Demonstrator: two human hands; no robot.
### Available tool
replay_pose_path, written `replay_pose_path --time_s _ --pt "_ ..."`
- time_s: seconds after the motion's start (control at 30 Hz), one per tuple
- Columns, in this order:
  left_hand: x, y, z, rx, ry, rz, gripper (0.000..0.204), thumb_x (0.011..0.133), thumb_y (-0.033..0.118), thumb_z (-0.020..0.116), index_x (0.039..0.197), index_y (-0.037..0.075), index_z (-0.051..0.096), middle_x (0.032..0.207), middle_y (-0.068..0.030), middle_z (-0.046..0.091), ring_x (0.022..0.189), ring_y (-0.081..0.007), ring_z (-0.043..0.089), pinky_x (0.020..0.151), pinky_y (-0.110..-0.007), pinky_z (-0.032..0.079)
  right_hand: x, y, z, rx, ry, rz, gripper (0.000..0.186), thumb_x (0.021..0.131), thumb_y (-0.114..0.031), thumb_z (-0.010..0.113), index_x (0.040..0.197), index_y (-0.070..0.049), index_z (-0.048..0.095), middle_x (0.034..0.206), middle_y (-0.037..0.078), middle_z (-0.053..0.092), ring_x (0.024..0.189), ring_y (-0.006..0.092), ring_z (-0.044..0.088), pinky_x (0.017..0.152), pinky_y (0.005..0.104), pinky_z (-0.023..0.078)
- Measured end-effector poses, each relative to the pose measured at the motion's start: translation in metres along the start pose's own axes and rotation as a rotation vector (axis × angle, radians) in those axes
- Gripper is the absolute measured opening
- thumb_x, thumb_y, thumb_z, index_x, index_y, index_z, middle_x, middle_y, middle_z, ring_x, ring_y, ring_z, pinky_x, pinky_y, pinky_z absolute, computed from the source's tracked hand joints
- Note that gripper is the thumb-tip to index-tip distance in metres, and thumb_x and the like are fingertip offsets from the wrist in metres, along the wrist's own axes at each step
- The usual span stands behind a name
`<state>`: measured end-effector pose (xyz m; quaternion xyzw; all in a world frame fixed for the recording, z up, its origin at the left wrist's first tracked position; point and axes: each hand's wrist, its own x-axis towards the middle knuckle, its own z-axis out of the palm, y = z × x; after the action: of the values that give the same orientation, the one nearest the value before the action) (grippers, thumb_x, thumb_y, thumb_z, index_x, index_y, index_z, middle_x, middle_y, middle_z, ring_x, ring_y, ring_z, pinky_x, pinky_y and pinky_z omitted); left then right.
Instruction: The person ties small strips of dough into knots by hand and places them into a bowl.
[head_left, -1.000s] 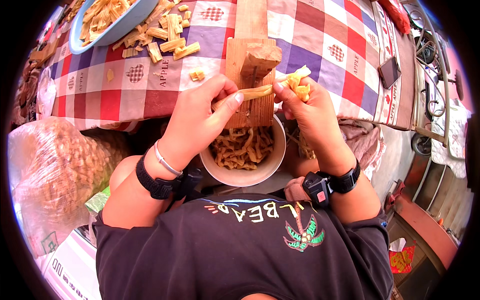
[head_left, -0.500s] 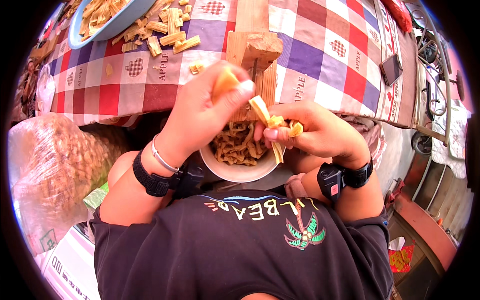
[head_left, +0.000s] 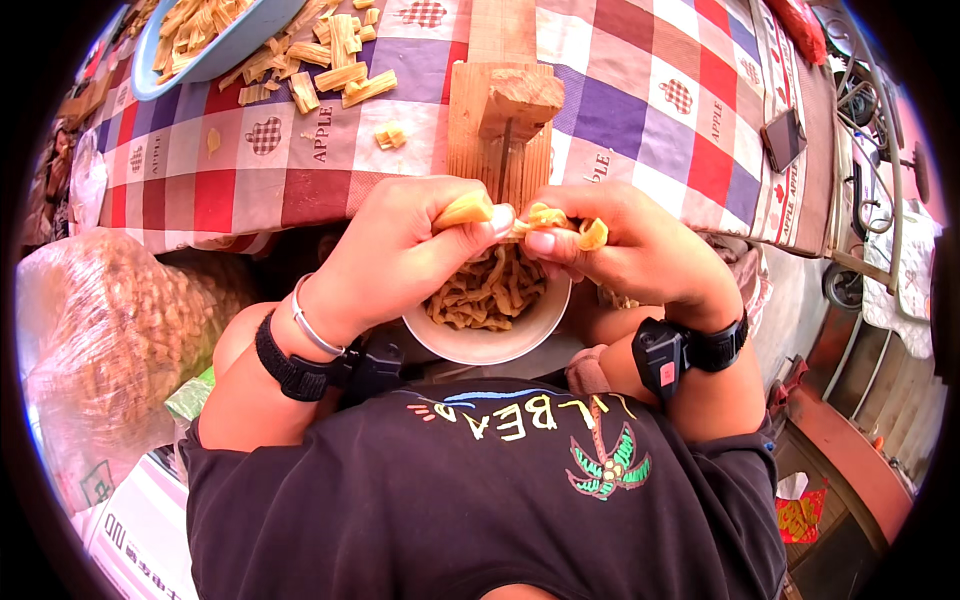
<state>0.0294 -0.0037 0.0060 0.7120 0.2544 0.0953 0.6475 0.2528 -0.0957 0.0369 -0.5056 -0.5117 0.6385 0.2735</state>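
My two hands meet above a white bowl point(head_left: 487, 352), which is filled with brown, wrinkled strips point(head_left: 485, 297). My left hand point(head_left: 400, 228) is closed on a folded pale-yellow strip point(head_left: 464, 211), its thumb and finger pinching near the other hand. In my right hand point(head_left: 645, 248), fingers curl round a knotted yellow strip point(head_left: 547, 217), whose end pokes out beside the knuckles. The fingertips hide where the two pieces meet, so I cannot tell whether they are joined. Just beyond stands a wooden block point(head_left: 525, 92) on a board, with a thin upright metal piece.
On the checked tablecloth point(head_left: 620, 110), cut yellow pieces point(head_left: 340, 77) lie beside a blue basin point(head_left: 222, 66) of similar pieces. A phone point(head_left: 783, 138) rests near the right edge. At left sits a large clear plastic bag point(head_left: 130, 340) of tan pieces.
My left hand has come down and right, bringing its strip against my right hand. The strip ends that stuck out above and below my right hand's fingers no longer show.
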Motion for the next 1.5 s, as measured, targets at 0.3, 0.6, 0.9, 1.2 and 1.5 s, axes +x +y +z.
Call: replay_pose_path --time_s 0.3,0.6,0.9,1.2,1.5 --pt "0.011 -0.013 0.009 0.272 0.226 0.149 0.013 0.095 0.012 0.065 0.093 0.0 0.061 0.071 -0.0066 0.055 0.065 -0.0147 0.05 0.062 -0.03 0.043 0.017 0.017 -0.007 -0.274 0.218 -0.017 0.026 0.097 -0.023 0.063 0.091 0.002 0.059 0.068 0.014 0.055 0.065 0.0138 0.052 0.062 0.0337 0.046" --pt "0.013 -0.012 0.007 0.34 0.289 0.183 0.011 0.093 0.01 0.065 0.095 0.0 0.06 0.073 -0.0126 0.056 0.064 -0.0241 0.052 0.061 -0.034 0.043 0.019 0.013 -0.007 -0.025 0.235 0.041 0.016 0.095 -0.015 0.063 0.097 0.001 0.064 0.077 0.001 0.062 0.074 0.0081 0.055 0.067 0.028 0.048" --pt "0.016 -0.011 0.008 0.453 0.327 0.221 0.011 0.089 0.008 0.066 0.095 0.0 0.062 0.077 -0.0172 0.059 0.07 -0.0343 0.058 0.065 -0.039 0.046 0.022 0.021 -0.007 -0.145 0.299 0.057 0.018 0.093 -0.016 0.062 0.094 0.002 0.064 0.074 0.005 0.061 0.071 0.0106 0.057 0.065 0.032 0.047" --pt "0.013 -0.008 -0.033 0.274 0.728 0.04 0.037 0.101 0.039 0.058 0.097 0.003 0.062 0.072 0.003 0.052 0.063 -0.0067 0.046 0.059 -0.025 0.044 0.004 0.006 0.008 0.143 0.331 -0.026 0.016 0.097 -0.017 0.066 0.088 -0.007 0.057 0.077 -0.005 0.057 0.071 0.0039 0.055 0.064 0.0206 0.045" --pt "-0.009 0.011 0.012 -0.661 -0.01 -0.14 0.077 0.105 0.059 0.017 0.147 -0.003 0.036 0.12 -0.0059 0.054 0.103 -0.0138 0.055 0.092 -0.026 0.041 0.01 0.013 0.05 -0.033 0.451 -0.261 0.025 0.083 -0.019 0.082 0.094 -0.005 0.065 0.082 0.006 0.069 0.078 0.0106 0.066 0.07 0.0282 0.052"
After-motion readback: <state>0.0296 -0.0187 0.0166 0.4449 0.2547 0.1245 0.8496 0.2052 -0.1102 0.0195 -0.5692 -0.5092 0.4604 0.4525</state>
